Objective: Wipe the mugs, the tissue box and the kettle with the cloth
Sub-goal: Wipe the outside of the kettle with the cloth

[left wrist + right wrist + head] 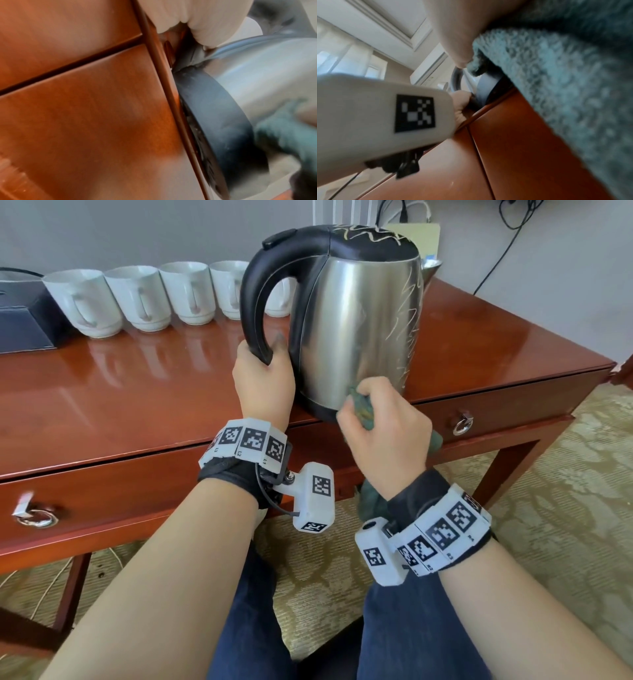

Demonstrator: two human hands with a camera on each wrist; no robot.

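A steel kettle (356,330) with a black lid and handle stands near the front edge of the wooden table (137,392). My left hand (262,378) grips the lower end of its black handle (255,313). My right hand (380,433) holds a bunched green cloth (361,410) and presses it against the kettle's lower front wall. The left wrist view shows the kettle's black base (217,121) and the cloth (283,135) beside it. In the right wrist view the cloth (565,88) fills the right side. Several white mugs (137,299) stand in a row at the back. A dark tissue box (24,320) sits at the far left.
The table has drawers with ring pulls (462,424) along its front. Cables (507,241) hang on the wall behind the kettle. Patterned carpet (565,491) lies to the right, and my knees (394,628) are under the table edge.
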